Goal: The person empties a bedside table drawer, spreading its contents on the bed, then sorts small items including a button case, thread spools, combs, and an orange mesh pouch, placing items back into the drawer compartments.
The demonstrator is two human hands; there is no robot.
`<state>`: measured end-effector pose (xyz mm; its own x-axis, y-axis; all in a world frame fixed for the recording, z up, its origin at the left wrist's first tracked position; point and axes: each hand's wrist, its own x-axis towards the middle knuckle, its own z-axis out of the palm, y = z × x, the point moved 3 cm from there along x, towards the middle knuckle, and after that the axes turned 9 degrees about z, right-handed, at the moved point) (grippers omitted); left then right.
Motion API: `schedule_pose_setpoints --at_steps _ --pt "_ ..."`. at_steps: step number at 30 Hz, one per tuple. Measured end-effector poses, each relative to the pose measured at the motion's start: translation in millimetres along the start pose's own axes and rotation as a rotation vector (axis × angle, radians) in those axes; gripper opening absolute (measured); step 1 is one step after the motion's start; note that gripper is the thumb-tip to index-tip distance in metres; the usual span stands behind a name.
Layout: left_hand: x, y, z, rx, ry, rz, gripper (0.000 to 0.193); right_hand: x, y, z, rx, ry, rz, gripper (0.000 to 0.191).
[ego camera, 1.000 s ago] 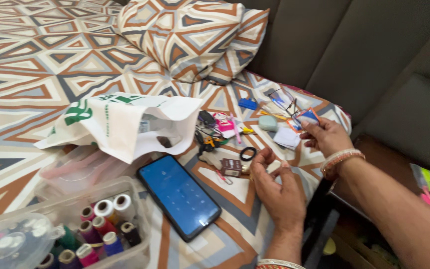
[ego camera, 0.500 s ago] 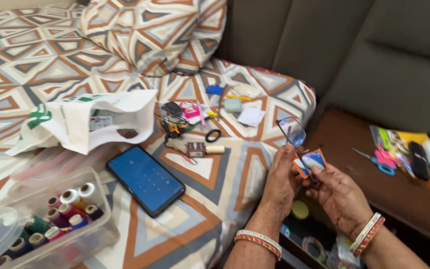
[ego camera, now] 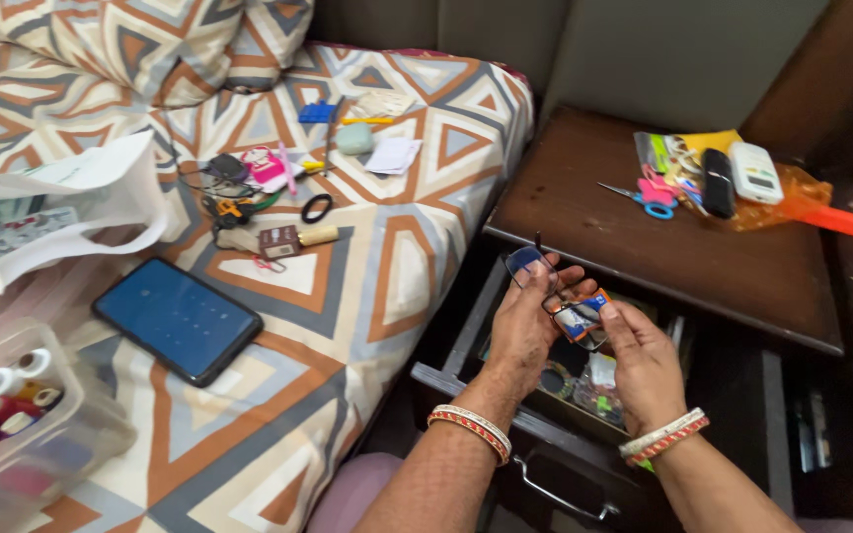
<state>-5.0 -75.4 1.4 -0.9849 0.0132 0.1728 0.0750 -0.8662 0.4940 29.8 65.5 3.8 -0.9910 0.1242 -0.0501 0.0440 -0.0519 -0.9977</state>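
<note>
Blue-orange small packet [ego camera: 594, 308] w/ spectacles [ego camera: 545, 286] — both hands gripping them, left [ego camera: 523, 326], right [ego camera: 644, 360] — above open drawer [ego camera: 466, 380].

A bedroom at home: left of the hands lies a bed [ego camera: 367, 257] under a geometric-patterned sheet, with matching pillows [ego camera: 150, 44] at its head. Up and to the right of the hands stands a dark wooden nightstand [ego camera: 644, 232], its drawer [ego camera: 505, 415] open beneath them. Small household clutter, a phone [ego camera: 178, 319] and a box of thread spools [ego camera: 12, 415] cover the bed.
</note>
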Motion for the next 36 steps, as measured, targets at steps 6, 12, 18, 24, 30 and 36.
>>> schedule_pose_setpoints --at_steps 6,12,18,24,30,36 --pt "-7 -22 -5 0.124 0.050 -0.018 0.035 14 2 -43 0.301 0.174 0.114 0.033" --pt "7 -25 -37 0.214 0.354 0.000 0.030 55 47 -65 0.215 0.093 0.488 0.032" --pt "15 -37 -54 0.197 0.489 -0.138 0.028 127 95 -47 0.156 -0.009 0.556 0.032" --pt "17 -43 -59 0.206 0.483 -0.169 0.028 142 90 -58 0.316 0.203 0.472 0.036" --pt "26 -53 -66 0.175 0.433 -0.167 0.031 84 49 -41 -0.191 -0.188 0.472 0.041" --pt "23 -61 -73 0.117 0.328 -0.204 0.034 34 44 -36 -0.212 -0.506 0.530 0.039"
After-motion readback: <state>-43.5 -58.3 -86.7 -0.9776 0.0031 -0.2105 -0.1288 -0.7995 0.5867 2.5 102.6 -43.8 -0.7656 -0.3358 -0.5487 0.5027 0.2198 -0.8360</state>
